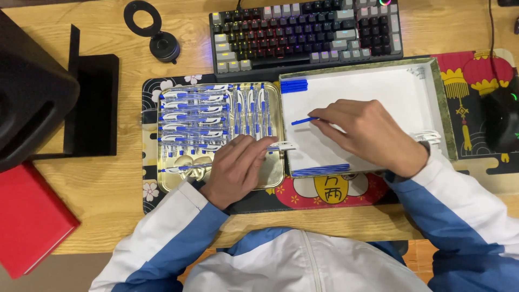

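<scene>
View from above a wooden surface (108,189). The left hand (235,170) rests on the right part of a gold tray (275,176), its fingers closed around a white-and-blue pen (281,146) that crosses the tray's right edge. The tray holds many similar pens (194,116), some in horizontal rows, some upright. The right hand (373,135) lies inside a shallow white box (411,89) just beside the tray, pinching a thin blue refill (304,121) between thumb and forefinger. More blue refills (293,85) lie in the box's upper-left corner, and another bundle (321,170) along its near wall. A keyboard (305,32) sits beyond, and a red book (30,219) lies at far left.
</scene>
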